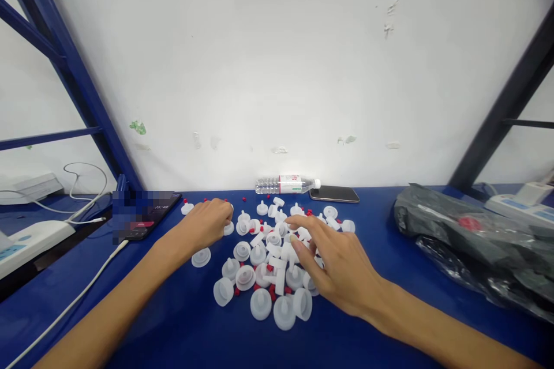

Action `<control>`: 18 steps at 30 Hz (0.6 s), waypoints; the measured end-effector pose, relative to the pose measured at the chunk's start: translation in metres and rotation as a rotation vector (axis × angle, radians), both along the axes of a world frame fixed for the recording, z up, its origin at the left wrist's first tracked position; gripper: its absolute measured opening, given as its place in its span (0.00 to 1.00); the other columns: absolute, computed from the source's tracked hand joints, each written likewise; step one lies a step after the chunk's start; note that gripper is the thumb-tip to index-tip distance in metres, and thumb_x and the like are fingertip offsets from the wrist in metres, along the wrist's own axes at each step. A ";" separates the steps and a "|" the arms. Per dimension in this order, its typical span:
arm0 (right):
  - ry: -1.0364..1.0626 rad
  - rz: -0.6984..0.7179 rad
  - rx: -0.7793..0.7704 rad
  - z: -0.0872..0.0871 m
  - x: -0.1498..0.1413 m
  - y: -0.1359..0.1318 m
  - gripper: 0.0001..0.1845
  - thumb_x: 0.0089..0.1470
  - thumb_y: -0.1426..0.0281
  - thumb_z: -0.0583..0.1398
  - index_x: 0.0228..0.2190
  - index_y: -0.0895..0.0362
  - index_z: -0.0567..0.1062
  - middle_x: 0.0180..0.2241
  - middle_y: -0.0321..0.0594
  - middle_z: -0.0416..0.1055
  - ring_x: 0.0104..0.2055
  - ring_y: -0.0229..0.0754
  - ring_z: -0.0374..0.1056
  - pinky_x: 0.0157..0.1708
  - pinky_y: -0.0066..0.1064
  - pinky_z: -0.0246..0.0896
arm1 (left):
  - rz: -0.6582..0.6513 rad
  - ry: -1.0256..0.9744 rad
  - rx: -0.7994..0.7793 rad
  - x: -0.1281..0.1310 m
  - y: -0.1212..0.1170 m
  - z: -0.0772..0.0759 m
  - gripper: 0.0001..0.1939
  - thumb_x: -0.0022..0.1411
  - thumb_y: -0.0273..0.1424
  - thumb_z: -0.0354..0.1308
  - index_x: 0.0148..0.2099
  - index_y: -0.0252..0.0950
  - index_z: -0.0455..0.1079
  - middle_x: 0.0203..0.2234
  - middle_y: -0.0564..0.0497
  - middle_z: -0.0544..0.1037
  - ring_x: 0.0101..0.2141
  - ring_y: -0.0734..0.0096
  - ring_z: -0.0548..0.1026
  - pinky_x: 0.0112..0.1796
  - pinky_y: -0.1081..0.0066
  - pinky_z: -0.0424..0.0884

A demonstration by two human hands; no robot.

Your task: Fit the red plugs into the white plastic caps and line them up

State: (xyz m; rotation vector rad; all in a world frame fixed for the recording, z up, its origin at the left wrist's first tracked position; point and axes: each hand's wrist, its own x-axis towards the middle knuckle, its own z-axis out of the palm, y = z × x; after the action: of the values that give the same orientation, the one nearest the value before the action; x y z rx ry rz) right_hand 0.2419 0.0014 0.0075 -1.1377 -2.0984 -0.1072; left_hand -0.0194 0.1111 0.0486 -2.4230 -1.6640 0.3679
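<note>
A loose pile of white plastic nozzle caps (260, 304), some upright with spouts and some tipped over, lies on the blue tabletop (173, 323). Small red tips (237, 292) are scattered among them. At the pile's left, my left hand (210, 222) is closed with its fingers curled down; whatever is in them is hidden. A white cap (228, 228) shows just beside its fingers, and another cap (201, 257) lies below the hand. Over the pile's right side reaches my right hand (340, 256), thumb and forefinger apart, with nothing visibly held.
Against the wall lie a water bottle (289, 184) on its side and a dark phone (335, 194). Another phone (151, 213) with a white cable (73, 300) is at left. A grey plastic-wrapped bundle (467, 236) occupies the right. Power strips (32, 242) sit by the blue frame (78, 75).
</note>
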 end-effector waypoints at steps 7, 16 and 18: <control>0.006 -0.007 0.010 0.005 0.003 0.002 0.13 0.72 0.67 0.53 0.53 0.53 0.72 0.42 0.37 0.78 0.26 0.35 0.73 0.26 0.30 0.57 | -0.009 0.007 0.068 0.002 -0.006 0.000 0.14 0.71 0.39 0.61 0.52 0.35 0.73 0.47 0.47 0.79 0.44 0.64 0.79 0.45 0.58 0.78; 0.028 -0.020 0.031 0.009 0.006 0.007 0.11 0.72 0.68 0.52 0.47 0.52 0.74 0.41 0.35 0.77 0.22 0.34 0.65 0.26 0.31 0.53 | -0.045 -0.108 0.178 0.010 -0.012 0.000 0.15 0.73 0.41 0.57 0.52 0.35 0.73 0.46 0.47 0.79 0.42 0.65 0.79 0.46 0.57 0.77; 0.024 -0.015 0.030 0.009 0.006 0.007 0.11 0.72 0.69 0.52 0.47 0.52 0.74 0.40 0.35 0.76 0.22 0.34 0.64 0.26 0.31 0.52 | -0.076 -0.164 0.178 0.013 -0.015 0.000 0.17 0.74 0.43 0.55 0.53 0.36 0.73 0.43 0.48 0.79 0.43 0.64 0.79 0.46 0.56 0.76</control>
State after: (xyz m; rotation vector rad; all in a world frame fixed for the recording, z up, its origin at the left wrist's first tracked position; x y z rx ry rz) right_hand 0.2474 0.0083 0.0169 -1.1321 -2.0604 -0.1308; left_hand -0.0069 0.0960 0.0482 -2.4301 -1.5852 0.0089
